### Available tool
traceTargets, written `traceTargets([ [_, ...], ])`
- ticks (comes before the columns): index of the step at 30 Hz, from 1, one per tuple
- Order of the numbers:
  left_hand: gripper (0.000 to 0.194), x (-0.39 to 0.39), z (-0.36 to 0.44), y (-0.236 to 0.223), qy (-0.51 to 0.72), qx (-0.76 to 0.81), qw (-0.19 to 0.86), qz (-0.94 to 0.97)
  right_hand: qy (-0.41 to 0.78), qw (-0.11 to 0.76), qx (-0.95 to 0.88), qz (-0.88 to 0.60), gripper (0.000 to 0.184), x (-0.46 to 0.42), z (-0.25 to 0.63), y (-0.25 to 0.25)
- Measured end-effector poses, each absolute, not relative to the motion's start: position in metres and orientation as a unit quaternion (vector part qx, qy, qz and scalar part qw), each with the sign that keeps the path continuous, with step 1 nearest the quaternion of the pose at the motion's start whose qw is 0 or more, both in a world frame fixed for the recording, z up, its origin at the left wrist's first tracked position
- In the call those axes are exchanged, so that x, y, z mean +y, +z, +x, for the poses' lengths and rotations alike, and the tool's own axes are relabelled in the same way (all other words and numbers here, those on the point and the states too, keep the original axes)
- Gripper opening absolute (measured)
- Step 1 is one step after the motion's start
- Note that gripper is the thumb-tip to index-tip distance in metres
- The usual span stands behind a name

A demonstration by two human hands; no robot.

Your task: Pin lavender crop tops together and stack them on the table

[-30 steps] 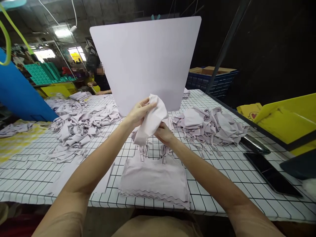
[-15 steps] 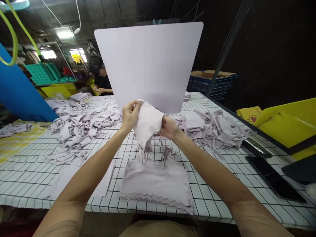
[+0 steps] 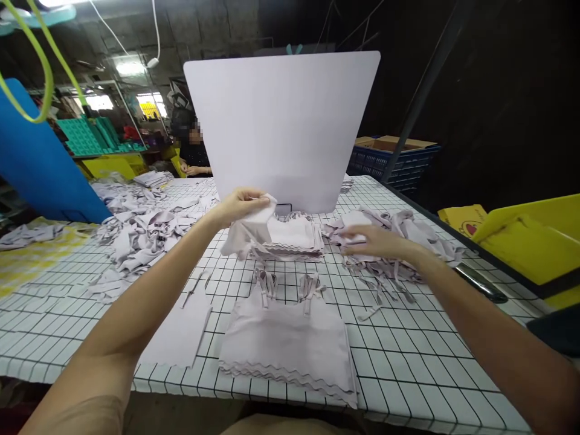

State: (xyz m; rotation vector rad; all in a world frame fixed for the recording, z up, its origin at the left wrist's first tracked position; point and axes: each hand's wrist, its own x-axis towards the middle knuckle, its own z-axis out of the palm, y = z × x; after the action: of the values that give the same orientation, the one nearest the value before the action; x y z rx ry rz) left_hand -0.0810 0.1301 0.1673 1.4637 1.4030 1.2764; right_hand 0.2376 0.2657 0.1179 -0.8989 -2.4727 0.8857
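Note:
My left hand (image 3: 247, 204) pinches a pale lilac fabric piece (image 3: 251, 232), which hangs crumpled below the fingers beside a neat stack of pale garments (image 3: 296, 232). My right hand (image 3: 374, 241), somewhat blurred, is at the loose heap of pale garments (image 3: 408, 232) on the right, its fingers stretched out and apart. Near the front edge lies a flat stack of camisole tops (image 3: 287, 344) with thin straps gathered at the top and wavy hems. Left of it, partly under my left forearm, lies another flat pale garment (image 3: 183, 329).
A white upright board (image 3: 285, 133) stands behind the stacks. A large heap of garments (image 3: 149, 235) covers the left of the checked table (image 3: 385, 362). A dark shiny object (image 3: 481, 283) lies on the right. A person (image 3: 194, 151) sits far back, near a blue panel (image 3: 40, 151).
My right hand has let go of the fabric piece and moved right to the loose heap. My left hand keeps the piece, which now hangs lower and crumpled. The view has shifted slightly.

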Motion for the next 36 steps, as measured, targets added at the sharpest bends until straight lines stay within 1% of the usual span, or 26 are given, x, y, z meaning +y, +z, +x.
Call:
traceTargets([
  [1, 0.023, 0.132, -0.071, 0.173, 0.459, 0.537, 0.376, 0.599, 0.344, 0.201, -0.873, -0.282, 0.052, 0.258, 0.219, 0.124],
  [3, 0.019, 0.134, -0.055, 0.184, 0.407, 0.524, 0.38, 0.644, 0.431, 0.226, -0.86, -0.151, 0.058, 0.244, 0.178, 0.139],
  [4, 0.018, 0.134, -0.051, 0.188, 0.394, 0.522, 0.377, 0.656, 0.472, 0.224, -0.847, -0.095, 0.054, 0.238, 0.16, 0.146],
  [5, 0.019, 0.133, -0.049, 0.191, 0.389, 0.524, 0.375, 0.659, 0.507, 0.205, -0.835, -0.06, 0.044, 0.235, 0.145, 0.153],
  [6, 0.021, 0.131, -0.051, 0.193, 0.387, 0.529, 0.375, 0.655, 0.531, 0.205, -0.821, -0.049, 0.034, 0.233, 0.134, 0.159],
  [7, 0.024, 0.128, -0.056, 0.194, 0.386, 0.537, 0.379, 0.647, 0.553, 0.202, -0.807, -0.045, 0.028, 0.233, 0.128, 0.164],
  [9, 0.03, 0.12, -0.068, 0.193, 0.379, 0.552, 0.394, 0.629, 0.594, 0.209, -0.775, -0.053, 0.033, 0.236, 0.128, 0.171],
  [11, 0.031, 0.111, -0.079, 0.189, 0.368, 0.559, 0.41, 0.62, 0.639, 0.211, -0.738, -0.053, 0.037, 0.239, 0.137, 0.175],
  [13, 0.031, 0.106, -0.084, 0.186, 0.372, 0.553, 0.417, 0.618, 0.663, 0.179, -0.725, -0.053, 0.035, 0.241, 0.146, 0.178],
  [15, 0.031, 0.104, -0.085, 0.184, 0.39, 0.542, 0.417, 0.617, 0.645, 0.117, -0.752, -0.065, 0.038, 0.242, 0.152, 0.182],
  [17, 0.031, 0.103, -0.088, 0.185, 0.414, 0.532, 0.413, 0.613, 0.597, 0.051, -0.796, -0.092, 0.041, 0.246, 0.159, 0.187],
  [20, 0.03, 0.101, -0.1, 0.186, 0.436, 0.519, 0.419, 0.603, 0.54, 0.004, -0.832, -0.129, 0.033, 0.256, 0.172, 0.193],
  [21, 0.029, 0.1, -0.105, 0.186, 0.448, 0.511, 0.425, 0.599, 0.531, 0.006, -0.837, -0.133, 0.031, 0.259, 0.177, 0.195],
  [23, 0.03, 0.099, -0.112, 0.183, 0.49, 0.481, 0.439, 0.58, 0.53, 0.045, -0.837, -0.13, 0.028, 0.265, 0.184, 0.197],
  [26, 0.032, 0.101, -0.112, 0.179, 0.545, 0.436, 0.475, 0.536, 0.54, 0.118, -0.823, -0.133, 0.032, 0.267, 0.187, 0.199],
  [28, 0.032, 0.104, -0.108, 0.177, 0.538, 0.44, 0.497, 0.52, 0.537, 0.142, -0.819, -0.146, 0.033, 0.267, 0.186, 0.2],
  [30, 0.037, 0.106, -0.105, 0.177, 0.502, 0.476, 0.501, 0.52, 0.517, 0.143, -0.828, -0.165, 0.032, 0.269, 0.187, 0.202],
  [33, 0.036, 0.105, -0.109, 0.179, 0.457, 0.534, 0.472, 0.533, 0.469, 0.118, -0.855, -0.19, 0.032, 0.279, 0.197, 0.204],
  [34, 0.035, 0.104, -0.112, 0.181, 0.462, 0.539, 0.452, 0.54, 0.456, 0.116, -0.861, -0.193, 0.032, 0.283, 0.202, 0.204],
  [36, 0.034, 0.101, -0.121, 0.184, 0.496, 0.533, 0.395, 0.56, 0.445, 0.14, -0.864, -0.191, 0.031, 0.289, 0.212, 0.203],
])
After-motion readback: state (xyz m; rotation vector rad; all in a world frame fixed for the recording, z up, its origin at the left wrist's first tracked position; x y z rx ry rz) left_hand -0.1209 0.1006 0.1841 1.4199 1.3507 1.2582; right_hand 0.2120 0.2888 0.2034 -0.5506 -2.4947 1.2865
